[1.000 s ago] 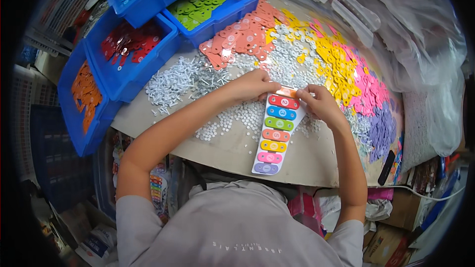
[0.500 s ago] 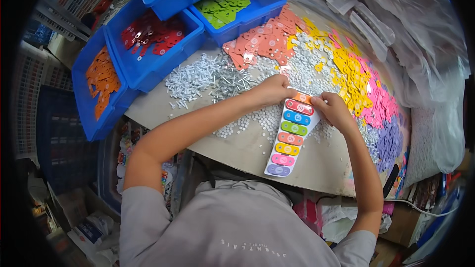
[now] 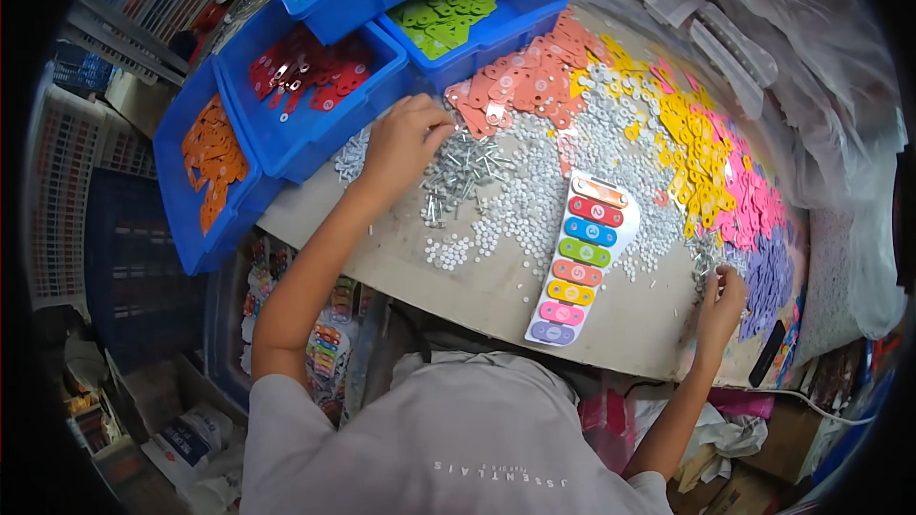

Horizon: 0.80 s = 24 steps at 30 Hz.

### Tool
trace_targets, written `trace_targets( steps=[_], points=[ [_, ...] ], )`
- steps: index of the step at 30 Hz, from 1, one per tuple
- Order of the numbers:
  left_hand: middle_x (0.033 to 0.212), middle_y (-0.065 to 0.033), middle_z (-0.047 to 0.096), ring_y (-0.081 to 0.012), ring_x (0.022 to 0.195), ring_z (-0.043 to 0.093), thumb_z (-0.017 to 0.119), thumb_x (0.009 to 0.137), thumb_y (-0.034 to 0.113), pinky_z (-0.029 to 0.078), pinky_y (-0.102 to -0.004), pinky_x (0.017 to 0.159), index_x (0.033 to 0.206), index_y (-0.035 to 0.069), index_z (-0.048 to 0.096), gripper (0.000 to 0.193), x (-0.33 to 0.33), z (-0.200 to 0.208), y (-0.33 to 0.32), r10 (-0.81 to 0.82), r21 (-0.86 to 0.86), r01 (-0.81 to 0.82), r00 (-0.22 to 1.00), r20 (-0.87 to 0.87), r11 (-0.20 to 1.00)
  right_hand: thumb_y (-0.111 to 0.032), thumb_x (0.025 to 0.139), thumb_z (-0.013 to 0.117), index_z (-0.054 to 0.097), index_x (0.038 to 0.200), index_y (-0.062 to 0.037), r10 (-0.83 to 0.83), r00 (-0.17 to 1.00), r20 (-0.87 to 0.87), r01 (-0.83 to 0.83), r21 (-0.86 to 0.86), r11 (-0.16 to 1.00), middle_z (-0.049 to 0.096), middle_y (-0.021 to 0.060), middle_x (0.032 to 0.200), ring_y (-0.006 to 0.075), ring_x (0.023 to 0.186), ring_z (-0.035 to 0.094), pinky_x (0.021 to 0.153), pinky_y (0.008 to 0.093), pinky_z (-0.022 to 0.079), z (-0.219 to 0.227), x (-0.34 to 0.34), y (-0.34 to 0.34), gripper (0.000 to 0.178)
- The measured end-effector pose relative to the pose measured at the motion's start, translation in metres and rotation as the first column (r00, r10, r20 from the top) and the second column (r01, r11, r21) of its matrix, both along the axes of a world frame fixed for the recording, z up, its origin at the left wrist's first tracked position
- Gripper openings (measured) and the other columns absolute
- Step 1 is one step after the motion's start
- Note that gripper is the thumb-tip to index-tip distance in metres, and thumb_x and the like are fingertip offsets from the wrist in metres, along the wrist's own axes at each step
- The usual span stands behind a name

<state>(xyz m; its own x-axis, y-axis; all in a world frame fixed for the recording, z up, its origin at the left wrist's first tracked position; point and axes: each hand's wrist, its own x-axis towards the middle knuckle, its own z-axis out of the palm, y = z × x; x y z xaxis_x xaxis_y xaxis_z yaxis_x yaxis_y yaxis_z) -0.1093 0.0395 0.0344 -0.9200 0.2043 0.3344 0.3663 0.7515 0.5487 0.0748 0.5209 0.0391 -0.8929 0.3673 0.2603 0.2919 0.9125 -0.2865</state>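
Observation:
A white tapered board lies on the table in front of me with several numbered bars across it, from orange at the far end to purple at the near end. Neither hand touches it. My left hand is over the piles of small metal pins, thumb and forefinger pinched together; what they hold, if anything, is too small to name. Off to the right, my right hand pinches at a smaller heap of pins beside the purple pieces. Its fingertips hide whatever is between them.
Blue bins at the left and back hold orange, red, green and blue pieces. Loose coral, yellow and pink pieces and small white rings cover the far table. Clear plastic bags crowd the right edge.
Both hands have let go of the board, which stays on the table. My left hand has moved left to the pins; my right hand has moved right and nearer to the other heap.

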Motion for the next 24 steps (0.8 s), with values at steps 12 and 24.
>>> trace_targets(
  steps=[12,24],
  points=[
    [0.085,-0.0089,0.063,-0.026,0.087,0.061,0.064,0.093,0.01,0.049,-0.0364,0.077,0.095,0.002,0.066,0.009,-0.007,-0.016,-0.008,0.032,0.083,-0.024,0.995,-0.092,0.996,-0.004,0.097,0.058,0.057,0.096,0.0018,0.076,0.996,-0.05,-0.08,-0.081,0.994,0.062,0.0157,0.086,0.0274,0.077,0.058,0.071,0.036,0.047,-0.017,0.003,0.009,0.006],
    [0.072,0.0062,0.053,-0.0019,0.065,0.046,0.064,0.097,0.007,0.036,-0.0204,0.057,0.098,0.004,0.061,0.005,0.046,0.027,0.067,-0.323,0.645,-0.031,0.847,0.423,0.764,0.008,0.09,0.057,0.059,0.103,0.0037,0.108,0.993,0.046,-0.096,-0.209,0.973,0.066,0.016,0.091,0.0257,0.083,0.067,0.076,0.0331,0.053,0.003,0.018,0.012,0.014]
  ],
)
